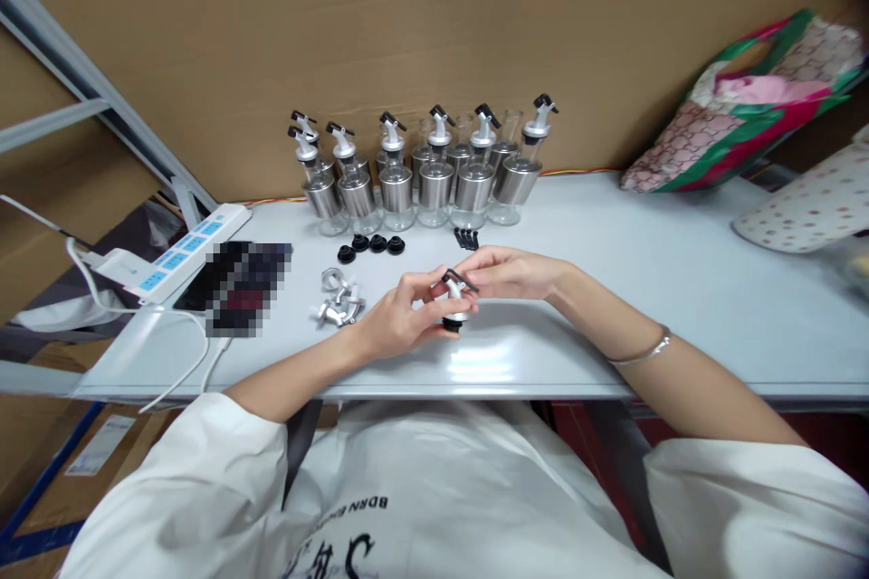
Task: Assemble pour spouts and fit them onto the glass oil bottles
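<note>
My left hand (pixel 400 318) is closed around a bottle pourer (pixel 457 300) with a silver-grey spout and a black base, above the table's front part. On top of the spout sits a black flip lever (pixel 464 280). My right hand (pixel 509 275) pinches this lever from the right; its fingertips are partly hidden. Left of my hands lie several loose silver-grey spouts (pixel 339 300). Several black stopper bases (pixel 377 243) rest behind them. A small group of black levers (pixel 466 240) lies just beyond my right hand.
Along the cardboard wall stand several glass bottles (pixel 396 190) with metal sleeves, many topped with pourers. A power strip (pixel 194 249), white cables and a pixelated dark device (pixel 237 289) occupy the left. A patterned bag (pixel 740 113) and a dotted white item (pixel 807 199) are at right.
</note>
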The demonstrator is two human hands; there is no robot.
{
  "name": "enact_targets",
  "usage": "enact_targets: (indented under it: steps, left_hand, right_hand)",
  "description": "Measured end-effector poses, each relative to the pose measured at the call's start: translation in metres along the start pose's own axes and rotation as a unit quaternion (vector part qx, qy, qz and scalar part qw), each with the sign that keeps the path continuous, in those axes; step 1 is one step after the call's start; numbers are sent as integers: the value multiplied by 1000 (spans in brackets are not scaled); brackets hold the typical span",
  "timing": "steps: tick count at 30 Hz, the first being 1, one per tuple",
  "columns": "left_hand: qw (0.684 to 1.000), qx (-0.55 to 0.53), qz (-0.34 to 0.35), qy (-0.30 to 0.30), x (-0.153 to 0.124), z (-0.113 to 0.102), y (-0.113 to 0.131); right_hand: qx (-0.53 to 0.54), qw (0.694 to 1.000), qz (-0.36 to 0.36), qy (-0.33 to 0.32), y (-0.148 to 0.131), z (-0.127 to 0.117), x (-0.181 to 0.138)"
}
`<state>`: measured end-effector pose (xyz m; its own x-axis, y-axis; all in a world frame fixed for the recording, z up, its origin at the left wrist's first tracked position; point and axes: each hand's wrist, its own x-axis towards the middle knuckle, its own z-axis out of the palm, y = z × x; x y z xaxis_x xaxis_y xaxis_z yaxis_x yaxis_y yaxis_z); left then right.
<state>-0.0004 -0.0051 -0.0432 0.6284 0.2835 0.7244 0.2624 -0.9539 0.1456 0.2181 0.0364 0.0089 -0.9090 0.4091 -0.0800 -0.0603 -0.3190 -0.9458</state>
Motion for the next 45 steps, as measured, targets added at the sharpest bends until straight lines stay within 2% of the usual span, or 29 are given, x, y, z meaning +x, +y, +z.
enact_targets:
  steps: [5, 8, 11, 15, 18, 24, 28, 32, 35, 38, 41, 45]
  left_hand:
    - [997, 19, 64, -25, -4, 6, 2]
    - [997, -17, 56, -46, -4, 7, 6]
    - [996, -53, 38, -60, -3, 6, 7]
    - [995, -1, 74, -64, -4, 7, 3]
    - [995, 27, 69, -63, -5, 9, 1]
    - [996, 22, 88, 0, 1, 7, 4]
    - [999, 3, 26, 41, 7, 3, 1]
    - [996, -25, -71, 56, 10, 0, -3]
    - [986, -76, -135, 65, 10, 0, -2]
    - [979, -92, -176, 54, 11, -3, 1]
    - [978, -67, -192, 42, 13, -6, 4]
    - [977, -58, -201, 50, 15, -9, 3]
  right_hand:
    - [-96, 991, 26, -91, -4, 2, -4]
    - [-117, 985, 35, -121, -6, 3, -4]
    - [-103, 986, 39, -123, -5, 2, -3]
    - [-86, 991, 38, -98, 0, 2, 0]
    - [-72, 993, 32, -88, 1, 3, 1]
    - [-81, 992, 17, -98, -1, 4, 1]
    - [-45, 998, -28, -39, 0, 4, 2]
    - [39, 997, -53, 33, 3, 7, 5]
    - [53, 997, -28, 42, 4, 11, 9]
    - [19, 998, -6, 60, 3, 16, 12]
    - [-5, 997, 8, 73, 2, 21, 13]
    - [-39, 997, 43, 49, 3, 21, 13]
